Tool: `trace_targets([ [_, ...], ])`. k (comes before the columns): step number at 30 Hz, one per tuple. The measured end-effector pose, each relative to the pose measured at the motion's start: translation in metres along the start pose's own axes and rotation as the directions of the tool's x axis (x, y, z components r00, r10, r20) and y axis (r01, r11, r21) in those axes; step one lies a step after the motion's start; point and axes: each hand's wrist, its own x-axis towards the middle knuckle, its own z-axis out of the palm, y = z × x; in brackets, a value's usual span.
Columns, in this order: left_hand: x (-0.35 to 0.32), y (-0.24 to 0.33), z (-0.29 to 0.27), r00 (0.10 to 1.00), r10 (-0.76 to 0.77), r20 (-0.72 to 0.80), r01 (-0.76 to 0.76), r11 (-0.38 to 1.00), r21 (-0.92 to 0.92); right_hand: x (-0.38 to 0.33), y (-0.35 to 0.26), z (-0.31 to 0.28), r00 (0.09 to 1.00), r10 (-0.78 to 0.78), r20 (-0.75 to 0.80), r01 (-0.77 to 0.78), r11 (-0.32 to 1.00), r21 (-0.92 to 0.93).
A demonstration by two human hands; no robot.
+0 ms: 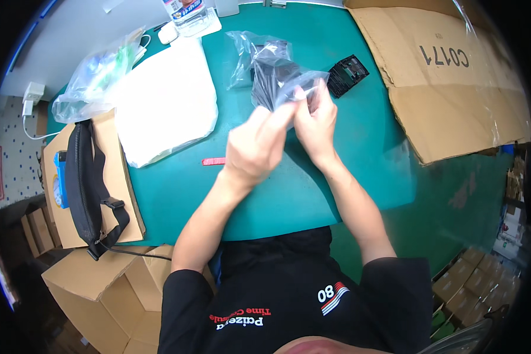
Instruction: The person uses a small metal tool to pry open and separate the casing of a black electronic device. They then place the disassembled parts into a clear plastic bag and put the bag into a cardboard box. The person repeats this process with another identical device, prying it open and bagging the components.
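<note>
My left hand and my right hand are close together over the green table. Both pinch the near edge of a clear plastic bag. Inside the bag is a dark, boxy object; the film and my fingers hide its exact kind. Just beyond it lies another clear bag with something dark in it, partly overlapped by the first. A black plastic part with a hollow frame rests on the table, right of my right hand. A small red strip lies left of my left wrist.
A white plastic sheet or bag covers the table's left side, beside a clear bag. Black waist bag on cardboard stands at the left edge. A large cardboard box occupies the right; a bottle is at the back. An open carton sits below left.
</note>
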Motion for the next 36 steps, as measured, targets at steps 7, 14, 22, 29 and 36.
trace_targets([
  [7, 0.010, -0.005, -0.012, 0.868, -0.494, -0.056, 0.487, 0.868, -0.098, 0.002, -0.022, -0.020, 0.992, -0.039, 0.120, 0.077, 0.940, -0.331],
  [14, 0.013, -0.019, -0.035, 0.773, -0.635, 0.005, 0.616, 0.748, -0.248, 0.016, -0.020, -0.034, 0.948, -0.288, 0.136, 0.303, 0.947, -0.110],
  [22, 0.017, -0.018, -0.044, 0.668, -0.729, 0.147, 0.677, 0.514, -0.526, 0.016, -0.032, -0.035, 0.908, -0.093, 0.408, 0.041, 0.990, 0.135],
  [29, 0.024, -0.024, -0.050, 0.900, -0.357, 0.250, 0.422, 0.854, -0.303, 0.015, -0.006, -0.032, 0.869, -0.164, 0.467, 0.250, 0.960, -0.128],
  [36, 0.005, -0.023, -0.028, 0.875, -0.217, 0.434, 0.136, 0.968, 0.210, 0.014, -0.015, -0.023, 0.953, 0.016, 0.302, -0.129, 0.925, 0.358],
])
